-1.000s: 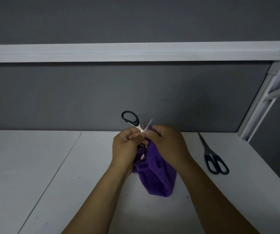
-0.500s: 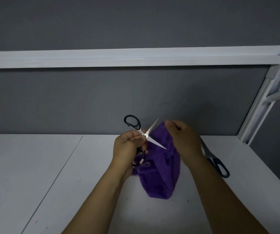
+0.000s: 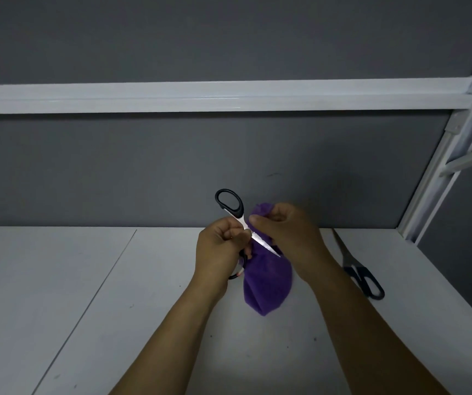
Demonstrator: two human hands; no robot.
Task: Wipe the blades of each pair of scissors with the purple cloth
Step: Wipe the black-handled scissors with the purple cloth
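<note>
Left hand (image 3: 217, 249) clenched round the black-handled steel scissors (image 3: 239, 209) near the pivot. One loop stands up and far, the other shows below the fist. One bare blade slants down to the right.

Right hand (image 3: 289, 232) grasps the bunched purple cloth (image 3: 267, 280) just right of that blade; the cloth hangs behind it, above the white table (image 3: 86, 280).

Second black-handled pair of scissors (image 3: 353, 269) lies flat at right, untouched.

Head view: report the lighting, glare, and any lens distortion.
Head view: dim overall, the white table brightest between the forearms. Head view: the bare blade of the held scissors glints sharply against the purple cloth. Head view: the white rail bows slightly, a wide-angle effect; the second scissors lie dark and low-contrast at right.
</note>
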